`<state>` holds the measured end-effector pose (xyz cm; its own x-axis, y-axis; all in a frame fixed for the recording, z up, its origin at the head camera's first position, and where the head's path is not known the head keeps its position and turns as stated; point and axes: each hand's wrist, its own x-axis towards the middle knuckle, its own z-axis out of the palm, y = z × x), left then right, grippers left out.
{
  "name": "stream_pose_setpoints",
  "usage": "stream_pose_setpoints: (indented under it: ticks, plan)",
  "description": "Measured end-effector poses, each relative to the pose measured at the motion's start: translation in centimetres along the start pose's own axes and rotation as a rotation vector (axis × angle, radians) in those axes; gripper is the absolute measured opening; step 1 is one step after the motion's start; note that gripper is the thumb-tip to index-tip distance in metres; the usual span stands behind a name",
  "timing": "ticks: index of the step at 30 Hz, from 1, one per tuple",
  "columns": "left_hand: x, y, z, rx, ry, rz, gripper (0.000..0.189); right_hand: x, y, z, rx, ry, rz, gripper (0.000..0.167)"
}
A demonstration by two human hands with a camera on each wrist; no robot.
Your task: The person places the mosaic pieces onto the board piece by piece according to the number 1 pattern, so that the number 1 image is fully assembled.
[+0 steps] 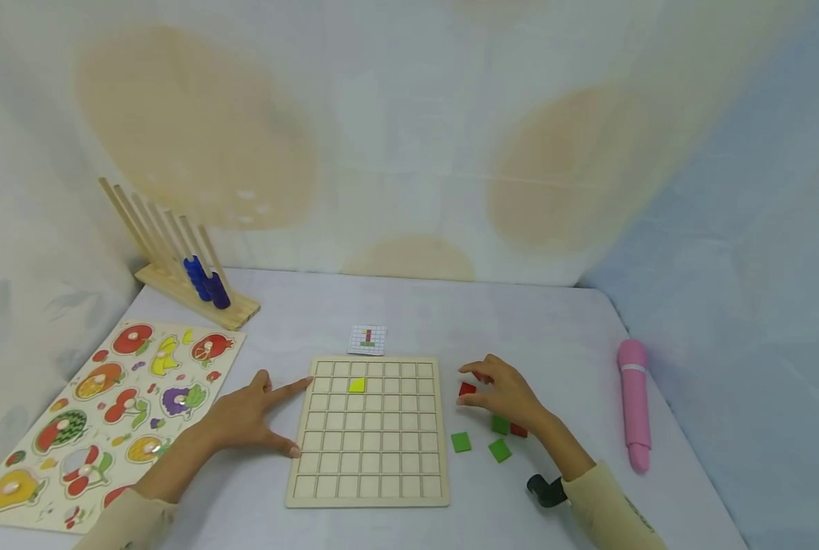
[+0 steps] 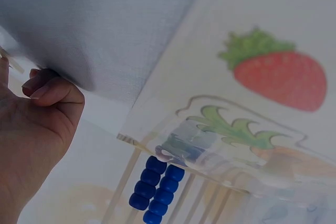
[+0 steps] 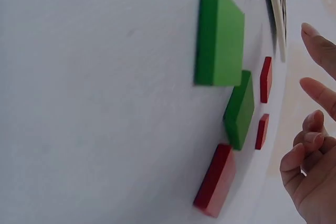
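A wooden grid board (image 1: 362,463) lies on the table with one yellow tile (image 1: 357,385) in an upper cell. At the board's left edge, my left hand (image 1: 247,412) has its index finger and thumb spread, tips right at the rim. In the left wrist view its other fingers are folded in and hold nothing. Above a red tile (image 1: 467,389), right of the board, hovers my right hand (image 1: 506,393), thumb and index finger apart with nothing pinched. Another red tile (image 3: 262,131) is partly hidden by that hand in the head view. Green tiles (image 3: 220,38) and a further red tile (image 3: 216,181) lie near its wrist.
A small pattern card (image 1: 367,340) lies behind the board. At left are a fruit puzzle board (image 1: 117,424) and a wooden rod stand (image 1: 196,298) with blue beads. A pink cylinder (image 1: 634,405) lies far right, and a black object (image 1: 545,491) sits by the right sleeve.
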<state>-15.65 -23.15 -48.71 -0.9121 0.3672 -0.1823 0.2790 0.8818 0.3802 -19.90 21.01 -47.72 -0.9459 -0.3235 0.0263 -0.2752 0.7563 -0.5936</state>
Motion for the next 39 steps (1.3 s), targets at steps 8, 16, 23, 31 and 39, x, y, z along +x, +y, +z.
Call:
stream_pose_setpoints:
  ticks: [8,16,23,31,39]
  plan:
    - [-0.2,0.0,-0.1,-0.015,0.001,-0.002,0.112,-0.5,1.3,0.1,-0.008,-0.005,-0.016,0.053]
    - [-0.3,-0.3,0.3,-0.008,0.014,0.006,0.112,-0.7,1.5,0.3,-0.048,0.007,0.006,0.043]
    - [-0.1,-0.3,0.3,-0.011,0.017,0.002,0.113,-1.0,1.4,0.9,-0.128,0.058,-0.038,0.030]
    - [0.0,-0.3,0.3,-0.009,0.021,0.001,0.113,-1.0,1.1,1.2,-0.177,0.096,-0.071,0.023]
    - [-0.2,0.1,0.0,-0.020,0.013,-0.004,0.112,-0.6,0.3,0.7,-0.077,0.084,-0.096,0.023]
